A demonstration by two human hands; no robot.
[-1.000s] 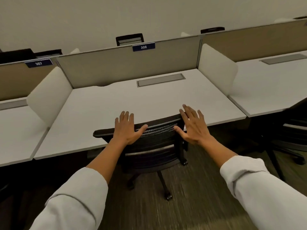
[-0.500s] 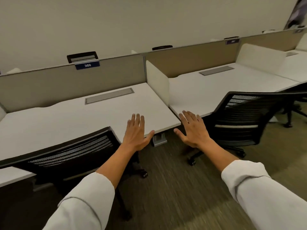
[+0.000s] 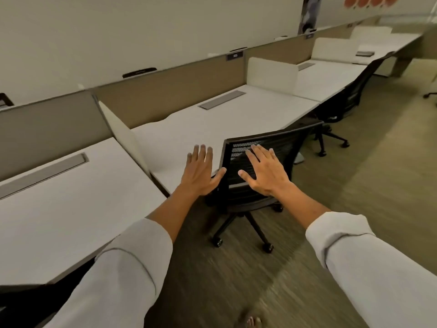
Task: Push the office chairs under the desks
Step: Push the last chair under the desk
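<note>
From the head camera, both arms stretch forward in pale rolled-up sleeves, palms down and fingers spread wide, holding nothing. The left hand (image 3: pixel 199 172) is seen over the front edge of the white desk (image 3: pixel 203 129), its thumb pointing toward the frame of the nearest office chair (image 3: pixel 257 171). The right hand (image 3: pixel 266 171) is seen against the chair's black mesh back; whether the palm actually touches the mesh is hard to tell from this angle. That chair stands on the carpet (image 3: pixel 354 185) just beside the desk's near corner, its back turned toward the camera and its wheeled base out on the floor. A second black chair (image 3: pixel 350 95) sits farther along the row, close against the next desk.
</note>
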